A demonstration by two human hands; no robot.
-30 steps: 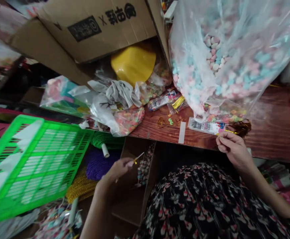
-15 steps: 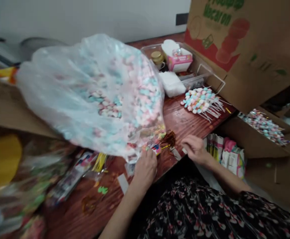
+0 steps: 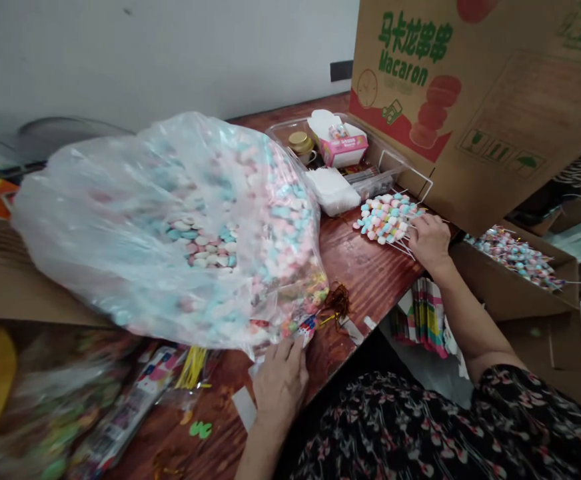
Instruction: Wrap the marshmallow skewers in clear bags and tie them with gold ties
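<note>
My left hand (image 3: pixel 281 381) lies flat near the front edge of the wooden table (image 3: pixel 370 273), fingers stretched out over small printed wrappers (image 3: pixel 304 328) under the big clear bag of pink, white and blue marshmallows (image 3: pixel 170 227). My right hand (image 3: pixel 429 241) reaches across to a pile of marshmallow skewers (image 3: pixel 386 219) and rests on their white sticks, fingers curled over them. A tangle of gold twist ties (image 3: pixel 338 300) lies between the two hands.
A large "Macaron" cardboard box (image 3: pixel 480 100) stands at the right. A clear tray (image 3: pixel 338 150) holds a jar, tissues and a pink box. An open box of wrapped skewers (image 3: pixel 518 257) sits lower right. Yellow ties (image 3: pixel 193 367) and packets lie at left.
The view swung right from the green basket to the table. My left hand came up onto the table. My right hand left the gold ties and reached to the skewer pile.
</note>
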